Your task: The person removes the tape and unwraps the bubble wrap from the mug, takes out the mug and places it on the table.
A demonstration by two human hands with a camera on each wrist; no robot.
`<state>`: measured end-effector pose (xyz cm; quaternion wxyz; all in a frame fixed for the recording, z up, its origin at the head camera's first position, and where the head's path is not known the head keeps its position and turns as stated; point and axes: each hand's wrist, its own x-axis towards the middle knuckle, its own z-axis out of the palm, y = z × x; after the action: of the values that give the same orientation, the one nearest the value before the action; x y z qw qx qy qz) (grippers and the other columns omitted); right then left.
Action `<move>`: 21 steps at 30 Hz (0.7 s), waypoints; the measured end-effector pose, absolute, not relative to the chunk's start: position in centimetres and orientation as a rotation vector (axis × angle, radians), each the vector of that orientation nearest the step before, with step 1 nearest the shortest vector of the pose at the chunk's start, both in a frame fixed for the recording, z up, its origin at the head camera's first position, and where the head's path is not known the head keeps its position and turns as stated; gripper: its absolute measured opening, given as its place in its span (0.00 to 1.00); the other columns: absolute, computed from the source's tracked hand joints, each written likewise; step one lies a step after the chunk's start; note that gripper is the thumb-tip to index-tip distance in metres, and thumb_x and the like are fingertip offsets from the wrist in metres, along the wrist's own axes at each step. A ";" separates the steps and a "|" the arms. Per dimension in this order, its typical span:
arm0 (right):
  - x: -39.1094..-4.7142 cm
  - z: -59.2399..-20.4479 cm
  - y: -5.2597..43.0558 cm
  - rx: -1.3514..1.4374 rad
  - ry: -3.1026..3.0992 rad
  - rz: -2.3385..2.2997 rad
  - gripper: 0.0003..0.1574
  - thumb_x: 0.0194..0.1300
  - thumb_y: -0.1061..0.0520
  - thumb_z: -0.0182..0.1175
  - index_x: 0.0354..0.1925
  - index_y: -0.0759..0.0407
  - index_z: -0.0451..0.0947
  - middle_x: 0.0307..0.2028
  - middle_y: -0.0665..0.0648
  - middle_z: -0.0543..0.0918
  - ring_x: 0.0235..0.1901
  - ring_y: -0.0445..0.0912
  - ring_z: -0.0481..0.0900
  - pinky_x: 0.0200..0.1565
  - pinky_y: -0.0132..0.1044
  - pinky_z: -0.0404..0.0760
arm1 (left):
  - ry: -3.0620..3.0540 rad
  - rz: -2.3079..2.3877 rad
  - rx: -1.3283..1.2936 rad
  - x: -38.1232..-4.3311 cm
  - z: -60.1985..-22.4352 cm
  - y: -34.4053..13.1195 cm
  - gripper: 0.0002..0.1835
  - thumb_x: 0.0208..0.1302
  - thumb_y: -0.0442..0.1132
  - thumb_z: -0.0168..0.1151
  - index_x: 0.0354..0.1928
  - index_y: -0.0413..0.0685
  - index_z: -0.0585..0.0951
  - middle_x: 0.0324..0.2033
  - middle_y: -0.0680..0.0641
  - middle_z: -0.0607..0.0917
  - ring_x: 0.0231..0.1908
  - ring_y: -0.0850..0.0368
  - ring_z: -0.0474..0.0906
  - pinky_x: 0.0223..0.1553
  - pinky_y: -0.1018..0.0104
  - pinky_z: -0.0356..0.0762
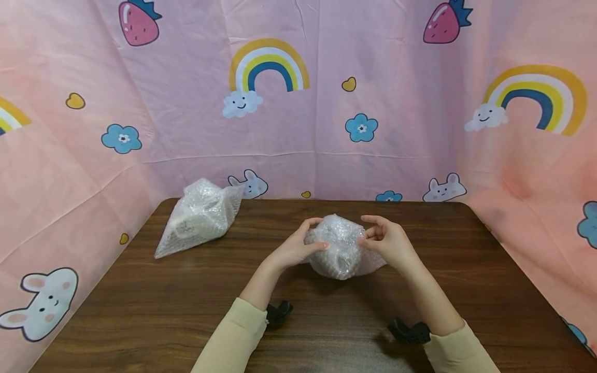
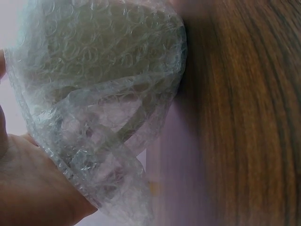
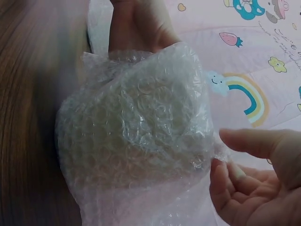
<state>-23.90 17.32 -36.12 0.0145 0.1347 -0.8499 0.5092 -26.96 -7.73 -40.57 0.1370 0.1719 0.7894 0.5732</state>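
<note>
A rounded bubble-wrapped bundle sits on the dark wooden table, with a pale thing dimly visible through its clear wrap. My left hand holds it from the left, thumb on the near side and fingers behind. At the right side is my right hand, its thumb tip right at the wrap and its index finger stretched out above. In the right wrist view, a small corner of wrap lies between the right hand's spread thumb and bent fingers. A loose flap of wrap sticks out under this hand.
Another bubble-wrapped bundle lies at the back left of the table. A pink cloth printed with rainbows and rabbits hangs behind the table and along both sides. Black wrist mounts show below both hands.
</note>
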 end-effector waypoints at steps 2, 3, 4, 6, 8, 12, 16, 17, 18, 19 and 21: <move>-23.9 -36.2 17.4 0.468 -2.671 1.599 0.38 0.57 0.65 0.68 0.64 0.63 0.67 0.29 0.56 0.82 0.32 0.48 0.77 0.35 0.37 0.77 | 2.284 1.657 0.501 -26.9 -40.6 -7.7 0.38 0.62 0.49 0.65 0.71 0.61 0.58 0.66 0.39 0.62 0.61 0.40 0.64 0.52 0.44 0.72; -23.9 -36.2 17.3 0.492 -2.678 1.611 0.38 0.56 0.65 0.69 0.64 0.62 0.67 0.29 0.55 0.81 0.31 0.48 0.76 0.34 0.37 0.75 | 2.286 1.656 0.502 -26.9 -40.6 -7.7 0.38 0.62 0.49 0.65 0.71 0.61 0.58 0.66 0.39 0.62 0.61 0.41 0.64 0.52 0.44 0.72; -24.0 -36.3 17.4 0.518 -2.683 1.626 0.39 0.56 0.65 0.69 0.64 0.62 0.67 0.28 0.55 0.81 0.30 0.48 0.75 0.32 0.37 0.74 | 2.286 1.654 0.503 -26.9 -40.6 -7.7 0.38 0.62 0.49 0.65 0.71 0.61 0.58 0.66 0.40 0.61 0.61 0.41 0.64 0.52 0.44 0.72; -24.0 -36.4 17.4 0.567 -2.681 1.663 0.39 0.55 0.65 0.69 0.64 0.63 0.67 0.27 0.55 0.79 0.28 0.48 0.73 0.30 0.37 0.72 | 2.284 1.650 0.505 -26.9 -40.6 -7.7 0.38 0.63 0.49 0.65 0.71 0.61 0.58 0.67 0.40 0.61 0.61 0.41 0.64 0.52 0.44 0.72; -24.1 -36.5 17.5 0.595 -2.675 1.702 0.39 0.55 0.66 0.69 0.64 0.64 0.67 0.26 0.56 0.78 0.27 0.47 0.71 0.28 0.35 0.71 | 2.280 1.650 0.514 -27.0 -40.7 -7.7 0.38 0.63 0.48 0.65 0.71 0.60 0.58 0.67 0.41 0.60 0.62 0.41 0.63 0.52 0.43 0.71; -24.2 -36.8 17.6 0.629 -2.638 1.789 0.37 0.56 0.68 0.68 0.63 0.66 0.67 0.26 0.57 0.77 0.27 0.47 0.72 0.28 0.34 0.73 | 2.267 1.645 0.532 -26.8 -40.2 -7.8 0.38 0.64 0.45 0.63 0.72 0.55 0.56 0.68 0.39 0.58 0.63 0.39 0.62 0.53 0.42 0.70; -24.2 -36.8 17.7 0.627 -2.606 1.827 0.35 0.58 0.69 0.65 0.63 0.65 0.67 0.28 0.59 0.77 0.31 0.50 0.74 0.33 0.35 0.77 | 2.274 1.629 0.524 -25.4 -38.3 -7.7 0.37 0.65 0.43 0.62 0.72 0.50 0.57 0.68 0.37 0.58 0.63 0.37 0.60 0.53 0.42 0.70; -24.2 -36.8 17.7 0.628 -2.598 1.827 0.35 0.59 0.70 0.65 0.63 0.64 0.67 0.28 0.59 0.78 0.32 0.50 0.75 0.34 0.35 0.77 | 2.275 1.628 0.523 -25.1 -37.8 -7.7 0.37 0.65 0.43 0.62 0.72 0.50 0.57 0.68 0.37 0.58 0.64 0.37 0.60 0.54 0.42 0.70; -24.2 -36.7 17.7 0.626 -2.592 1.823 0.34 0.59 0.70 0.65 0.62 0.63 0.67 0.28 0.59 0.77 0.32 0.50 0.75 0.34 0.35 0.77 | 2.276 1.629 0.521 -24.8 -37.4 -7.7 0.37 0.65 0.43 0.62 0.72 0.49 0.57 0.68 0.37 0.58 0.64 0.37 0.59 0.54 0.42 0.69; -24.2 -36.7 17.7 0.624 -2.591 1.812 0.33 0.59 0.70 0.64 0.62 0.63 0.67 0.28 0.59 0.77 0.32 0.50 0.75 0.34 0.35 0.77 | 2.278 1.629 0.519 -24.7 -37.4 -7.7 0.37 0.65 0.43 0.62 0.72 0.50 0.57 0.69 0.37 0.57 0.65 0.37 0.58 0.54 0.42 0.69; -24.1 -36.6 17.7 0.633 -2.582 1.790 0.32 0.60 0.70 0.64 0.61 0.63 0.67 0.28 0.59 0.77 0.31 0.49 0.75 0.34 0.34 0.77 | 2.286 1.625 0.525 -24.6 -37.3 -7.7 0.37 0.65 0.44 0.62 0.72 0.50 0.57 0.69 0.38 0.56 0.66 0.37 0.56 0.55 0.41 0.68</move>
<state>-24.15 17.71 -36.61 -0.0315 0.1973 -0.8052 0.5583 -24.64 -7.70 -37.27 0.1434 0.1819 0.7929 0.5636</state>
